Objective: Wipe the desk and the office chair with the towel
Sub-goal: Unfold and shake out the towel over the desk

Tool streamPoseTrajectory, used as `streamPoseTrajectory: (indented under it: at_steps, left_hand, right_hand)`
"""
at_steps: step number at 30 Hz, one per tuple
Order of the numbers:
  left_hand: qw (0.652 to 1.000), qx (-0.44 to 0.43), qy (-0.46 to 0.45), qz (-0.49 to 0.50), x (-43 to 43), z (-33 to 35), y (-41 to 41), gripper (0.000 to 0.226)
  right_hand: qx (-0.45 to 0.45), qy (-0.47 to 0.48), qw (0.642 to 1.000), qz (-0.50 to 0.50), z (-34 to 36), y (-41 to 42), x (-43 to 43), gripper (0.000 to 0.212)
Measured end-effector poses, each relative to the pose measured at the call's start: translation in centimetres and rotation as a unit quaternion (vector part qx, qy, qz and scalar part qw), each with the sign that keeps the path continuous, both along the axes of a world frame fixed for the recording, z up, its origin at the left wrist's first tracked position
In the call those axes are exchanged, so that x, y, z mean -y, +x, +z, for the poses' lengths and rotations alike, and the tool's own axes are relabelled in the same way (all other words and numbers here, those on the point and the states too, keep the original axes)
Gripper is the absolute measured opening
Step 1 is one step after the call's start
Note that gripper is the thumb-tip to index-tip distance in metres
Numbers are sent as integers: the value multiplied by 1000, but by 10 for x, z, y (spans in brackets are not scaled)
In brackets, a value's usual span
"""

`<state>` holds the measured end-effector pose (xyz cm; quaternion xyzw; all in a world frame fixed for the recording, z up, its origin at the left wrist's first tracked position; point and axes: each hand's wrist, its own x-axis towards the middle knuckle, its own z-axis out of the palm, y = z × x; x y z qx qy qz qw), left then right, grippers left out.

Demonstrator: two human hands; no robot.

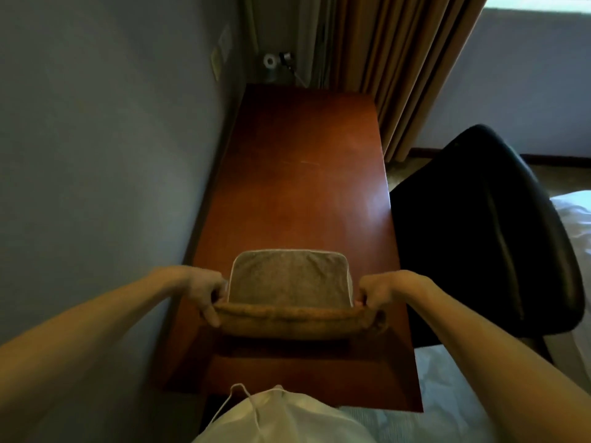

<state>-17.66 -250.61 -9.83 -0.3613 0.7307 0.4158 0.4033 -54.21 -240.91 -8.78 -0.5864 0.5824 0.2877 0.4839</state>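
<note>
A grey-brown towel (289,279) with a pale hem hangs stretched between my hands above the near half of the reddish wooden desk (303,161). Its near edge is rolled into a thick band. My left hand (209,292) grips the left end of that band, and my right hand (372,295) grips the right end. The far part of the towel slopes down toward the desk top. A black office chair (479,225) stands to the right of the desk, its back toward me.
A grey wall runs along the desk's left side. At the far end stand a small white device (270,63) and a tan curtain (399,65). White bedding (575,225) lies right of the chair, and a white mask (281,417) shows at the bottom.
</note>
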Motion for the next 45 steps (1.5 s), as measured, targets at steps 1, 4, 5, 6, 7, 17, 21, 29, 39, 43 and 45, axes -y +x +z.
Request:
streamPoseTrajectory:
  at_steps: [1, 4, 5, 6, 7, 17, 21, 29, 39, 43, 45]
  left_hand:
    - [1000, 6, 28, 10, -1, -6, 1, 15]
    - [998, -17, -60, 18, 9, -19, 2, 17]
    - [992, -33, -117, 33, 15, -25, 3, 21]
    - [984, -51, -158, 64, 21, -30, 4, 20]
    - [977, -66, -179, 98, 26, -35, 5, 17]
    - [960, 81, -164, 210, 0, -106, 10, 48]
    - [932, 71, -123, 333, -20, -122, 15, 55]
    - [876, 39, -86, 474, -47, -140, 10, 43]
    - [884, 21, -159, 439, -73, -145, 51, 19]
    - [889, 56, -162, 426, -78, -142, 91, 28]
    - [891, 72, -157, 420, -79, -140, 107, 32]
  right_hand:
    - [-4, 14, 1000, 4, -4, 0, -1, 14]
    - [-18, -30, 999, -28, -16, -3, 5, 10]
    - [-30, -81, 995, -58, -20, -4, 8, 11]
    - [-48, -133, 986, -84, -26, -5, 12, 8]
    - [-55, -171, 978, -105, -29, -5, 14, 5]
    - [-60, -186, 950, -243, -73, 1, -1, 43]
    - [-41, -122, 946, -299, -87, 7, -16, 37]
    - [-9, -73, 889, -452, -108, 16, -27, 74]
    - [-15, -69, 909, -410, -121, 63, -55, 63]
    - [16, -42, 931, -363, -122, 88, -58, 80]
    - [29, -39, 938, -344, -122, 99, -57, 82]
